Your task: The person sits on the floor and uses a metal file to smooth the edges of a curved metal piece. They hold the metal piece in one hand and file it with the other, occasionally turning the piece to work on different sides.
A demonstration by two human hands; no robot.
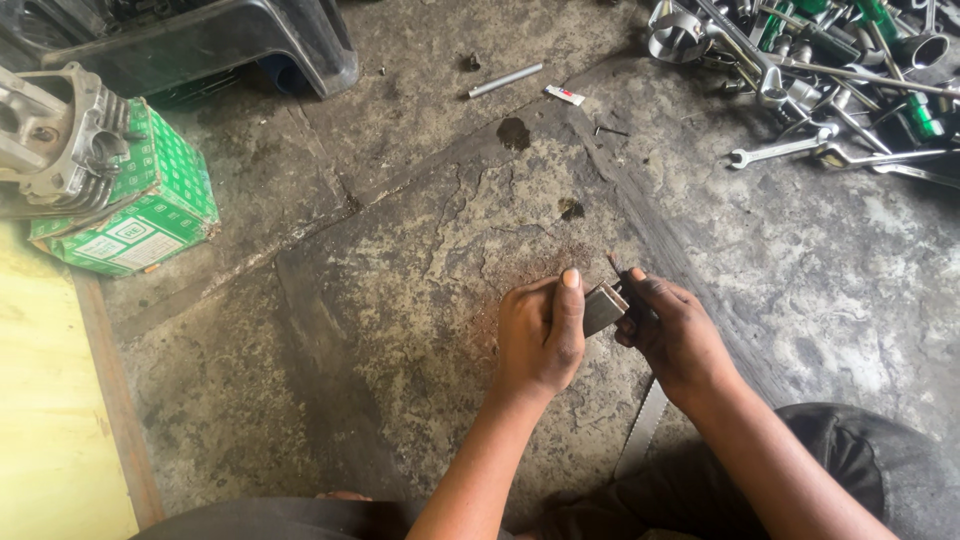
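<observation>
Both of my hands are closed on one small grey metal block (604, 306) just above the stained concrete floor (400, 300), my left hand (540, 335) pinching its near end with thumb up, my right hand (672, 330) wrapped around the far end, over a hacksaw blade (640, 430).

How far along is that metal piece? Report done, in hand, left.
Done: reddish dust lies on the floor beside the hands. In hand: left hand and right hand grip the metal piece; a saw blade lies below. Left: cannot tell.
</observation>
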